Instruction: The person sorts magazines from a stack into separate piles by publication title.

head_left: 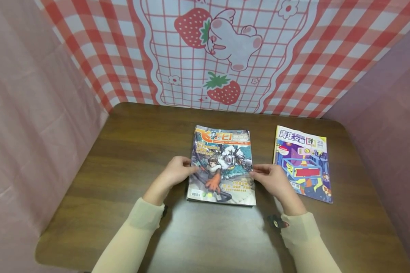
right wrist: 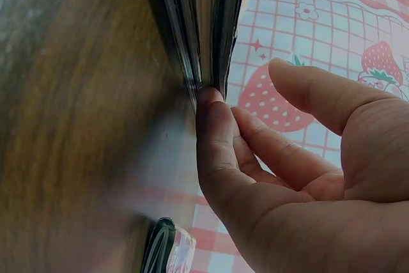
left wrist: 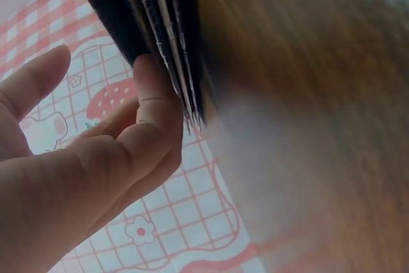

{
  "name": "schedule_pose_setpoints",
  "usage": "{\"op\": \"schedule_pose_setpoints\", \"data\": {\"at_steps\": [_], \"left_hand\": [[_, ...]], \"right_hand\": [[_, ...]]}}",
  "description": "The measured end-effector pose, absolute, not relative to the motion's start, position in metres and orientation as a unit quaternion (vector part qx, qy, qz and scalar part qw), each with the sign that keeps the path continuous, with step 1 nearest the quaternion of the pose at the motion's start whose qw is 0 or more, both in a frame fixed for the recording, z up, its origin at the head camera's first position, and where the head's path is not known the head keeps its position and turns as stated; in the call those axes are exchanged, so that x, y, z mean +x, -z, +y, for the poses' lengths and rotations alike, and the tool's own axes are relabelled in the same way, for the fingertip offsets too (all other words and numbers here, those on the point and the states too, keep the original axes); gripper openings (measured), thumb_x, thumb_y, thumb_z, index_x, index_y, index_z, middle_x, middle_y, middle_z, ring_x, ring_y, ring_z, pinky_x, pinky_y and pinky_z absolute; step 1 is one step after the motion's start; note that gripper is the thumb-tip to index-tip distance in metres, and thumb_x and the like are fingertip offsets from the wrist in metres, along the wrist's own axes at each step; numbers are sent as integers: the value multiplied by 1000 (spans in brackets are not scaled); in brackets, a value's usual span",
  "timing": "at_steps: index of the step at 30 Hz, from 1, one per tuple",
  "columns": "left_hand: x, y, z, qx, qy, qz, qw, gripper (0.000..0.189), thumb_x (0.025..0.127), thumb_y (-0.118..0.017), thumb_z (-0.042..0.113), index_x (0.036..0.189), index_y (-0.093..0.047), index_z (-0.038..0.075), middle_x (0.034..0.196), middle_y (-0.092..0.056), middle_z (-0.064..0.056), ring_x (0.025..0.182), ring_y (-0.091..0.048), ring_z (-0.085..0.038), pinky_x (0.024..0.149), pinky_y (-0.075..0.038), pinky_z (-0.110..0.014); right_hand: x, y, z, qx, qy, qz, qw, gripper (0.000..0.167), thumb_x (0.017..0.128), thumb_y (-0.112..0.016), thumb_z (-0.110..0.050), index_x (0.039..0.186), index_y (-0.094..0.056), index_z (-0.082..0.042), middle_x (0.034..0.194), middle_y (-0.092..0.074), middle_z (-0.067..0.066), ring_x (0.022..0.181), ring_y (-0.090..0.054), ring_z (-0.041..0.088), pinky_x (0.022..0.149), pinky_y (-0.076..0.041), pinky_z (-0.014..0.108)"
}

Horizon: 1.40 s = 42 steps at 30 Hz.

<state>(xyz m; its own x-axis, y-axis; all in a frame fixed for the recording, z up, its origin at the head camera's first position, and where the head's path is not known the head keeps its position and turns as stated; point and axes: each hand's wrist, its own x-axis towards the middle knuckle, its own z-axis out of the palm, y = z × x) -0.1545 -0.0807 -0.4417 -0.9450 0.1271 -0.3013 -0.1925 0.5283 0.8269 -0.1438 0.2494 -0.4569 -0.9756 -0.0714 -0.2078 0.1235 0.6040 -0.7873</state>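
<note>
A stack of magazines (head_left: 222, 167) lies on the wooden table, its top cover showing an illustrated figure in orange and teal. My left hand (head_left: 178, 170) is at the stack's left edge, and my right hand (head_left: 271, 178) is at its right edge. Seen from the left wrist, bent fingers (left wrist: 150, 113) touch the side of the stack (left wrist: 167, 23), while the thumb stays apart from it. In the right wrist view the fingertips (right wrist: 214, 119) likewise meet the page edges of the stack (right wrist: 208, 23), with the thumb raised away.
Right of the stack lies a separate purple magazine (head_left: 304, 163), slightly turned. The brown table (head_left: 123, 151) ends at a red checked cloth (head_left: 130, 49) with strawberries behind. Pink curtains (head_left: 27, 113) hang at both sides.
</note>
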Motion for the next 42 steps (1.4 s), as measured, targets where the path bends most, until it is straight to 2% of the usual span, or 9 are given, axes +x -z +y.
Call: {"op": "schedule_pose_setpoints", "data": {"at_steps": [8, 15, 21, 28, 33, 37, 42], "left_hand": [[-156, 440, -78, -28, -514, 842, 163, 52, 88, -78, 13, 127, -58, -16, 98, -69, -18, 88, -66, -28, 79, -57, -38], [-159, 442, -77, -32, -555, 813, 174, 56, 88, -75, 2, 134, -50, -18, 89, -68, -15, 70, -61, -18, 63, -54, -27], [-160, 443, -73, -24, -551, 814, 182, 61, 85, -74, -4, 139, -47, -14, 89, -64, -15, 71, -58, -20, 61, -52, -27], [-159, 444, -72, -22, -550, 816, 180, 63, 85, -73, -8, 141, -45, -14, 94, -70, -18, 82, -66, -26, 74, -57, -35], [-159, 442, -69, -28, -549, 815, 186, 65, 85, -74, -6, 142, -44, -14, 99, -70, -22, 86, -67, -29, 75, -57, -35], [-159, 441, -67, -34, -556, 809, 186, 64, 85, -73, -7, 142, -45, -12, 106, -68, -25, 82, -67, -28, 68, -58, -33], [-159, 444, -68, -60, -589, 777, 211, 64, 88, -69, -10, 146, -42, -5, 93, -67, -20, 66, -61, -20, 50, -55, -29]], "right_hand": [[-143, 455, 249, 14, 441, 892, 104, 42, 95, -73, -20, 124, -67, 9, 114, -71, 21, 103, -68, 32, 88, -56, 45], [-143, 455, 248, 17, 449, 888, 102, 42, 95, -73, -19, 125, -66, 9, 114, -71, 22, 105, -68, 32, 89, -55, 45], [-143, 456, 249, 20, 453, 885, 104, 43, 95, -73, -19, 126, -65, 10, 116, -70, 22, 106, -67, 33, 90, -55, 45], [-141, 454, 248, 27, 453, 885, 103, 42, 95, -73, -19, 125, -66, 9, 118, -69, 23, 107, -67, 33, 91, -54, 45], [-141, 453, 247, 30, 455, 884, 102, 41, 95, -74, -18, 124, -67, 9, 117, -70, 23, 106, -67, 33, 90, -55, 45], [-140, 453, 247, 30, 457, 883, 103, 42, 95, -74, -18, 125, -66, 10, 117, -70, 22, 106, -67, 32, 90, -55, 44], [-141, 454, 247, 31, 460, 881, 106, 42, 95, -74, -18, 126, -66, 9, 117, -70, 22, 106, -68, 32, 90, -55, 43]]}}
